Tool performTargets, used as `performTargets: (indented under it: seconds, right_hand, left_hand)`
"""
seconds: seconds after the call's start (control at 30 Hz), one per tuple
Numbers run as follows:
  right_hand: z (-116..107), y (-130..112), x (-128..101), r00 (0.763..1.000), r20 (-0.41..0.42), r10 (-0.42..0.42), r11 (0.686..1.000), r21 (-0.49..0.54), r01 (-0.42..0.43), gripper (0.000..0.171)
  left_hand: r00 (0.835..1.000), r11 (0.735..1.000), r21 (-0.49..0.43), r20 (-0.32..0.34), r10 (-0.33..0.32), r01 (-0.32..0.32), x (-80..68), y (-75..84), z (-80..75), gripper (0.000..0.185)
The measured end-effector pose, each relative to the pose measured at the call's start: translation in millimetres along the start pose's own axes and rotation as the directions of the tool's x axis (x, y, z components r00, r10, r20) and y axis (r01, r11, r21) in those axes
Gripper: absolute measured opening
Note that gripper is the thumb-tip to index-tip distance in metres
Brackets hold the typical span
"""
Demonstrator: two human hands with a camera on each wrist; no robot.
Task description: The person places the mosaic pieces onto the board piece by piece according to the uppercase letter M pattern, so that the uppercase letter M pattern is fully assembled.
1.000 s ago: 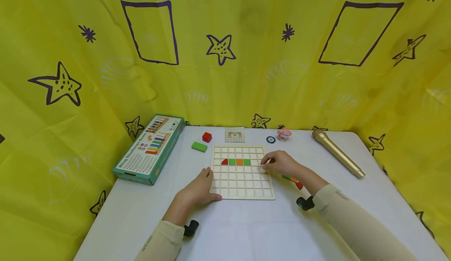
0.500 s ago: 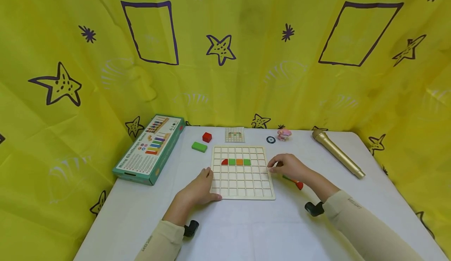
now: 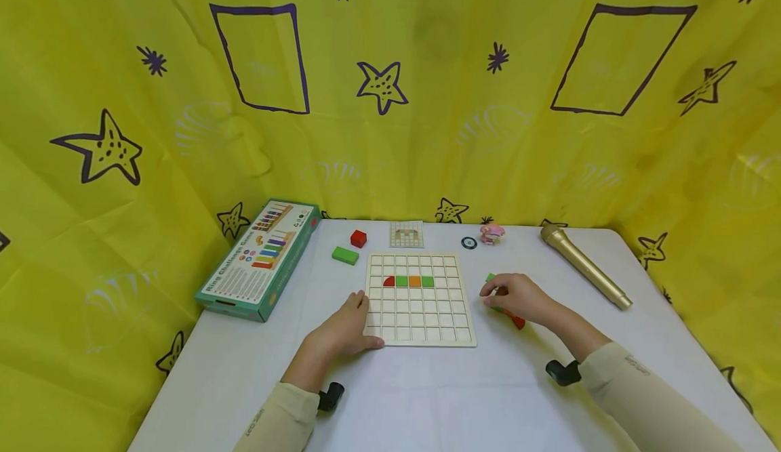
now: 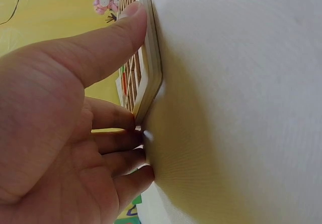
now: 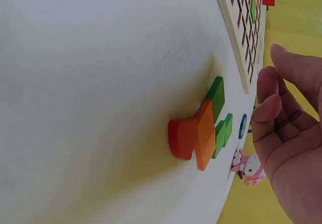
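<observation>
A pale wooden grid board [image 3: 421,313] lies mid-table. In one row on it sit a red quarter-round piece [image 3: 389,281], a green square [image 3: 401,281], an orange square [image 3: 415,281] and another green square [image 3: 428,281]. My left hand [image 3: 342,326] holds the board's near left corner, thumb at the front edge and fingers at the left side. To the right of the board, my right hand [image 3: 518,297] hovers over several loose pieces, its fingers loosely curled around nothing. Among these, the right wrist view shows orange pieces [image 5: 205,128], green pieces [image 5: 216,98] and a red piece [image 5: 181,138].
Behind the board stand a small pattern card [image 3: 407,234], a red cube [image 3: 358,238] and a green block [image 3: 345,255]. Back right are a round disc [image 3: 469,242], a pink figurine [image 3: 491,233] and a gold microphone [image 3: 586,268]. A game box [image 3: 259,259] lies left.
My right hand has moved right, from the board's right edge to over the loose pieces. The left hand, the board and its row of pieces stay as they were.
</observation>
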State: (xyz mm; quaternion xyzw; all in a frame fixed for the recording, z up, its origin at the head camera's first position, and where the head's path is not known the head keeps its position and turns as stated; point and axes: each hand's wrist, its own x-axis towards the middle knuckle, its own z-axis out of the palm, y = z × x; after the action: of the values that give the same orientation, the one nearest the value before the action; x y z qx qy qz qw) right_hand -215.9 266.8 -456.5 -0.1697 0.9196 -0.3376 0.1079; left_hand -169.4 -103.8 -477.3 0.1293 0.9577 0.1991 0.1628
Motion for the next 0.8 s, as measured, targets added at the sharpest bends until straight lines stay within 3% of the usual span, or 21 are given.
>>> performTargets:
  seconds: [0.37,0.8]
  right_hand:
    - [-4,17,-14,1.0,-0.015,-0.002,1.0,-0.003,0.002,0.01]
    - [-7,29,-35,0.997,-0.013,0.073,0.997,0.021,-0.073,0.008]
  left_hand:
    - [1.0,1.0,0.001,0.005,0.003,-0.003,0.4,-0.1,0.5,0.105]
    - [1.0,1.0,0.006,0.004,-0.003,0.003,0.9,-0.3,0.5,0.105]
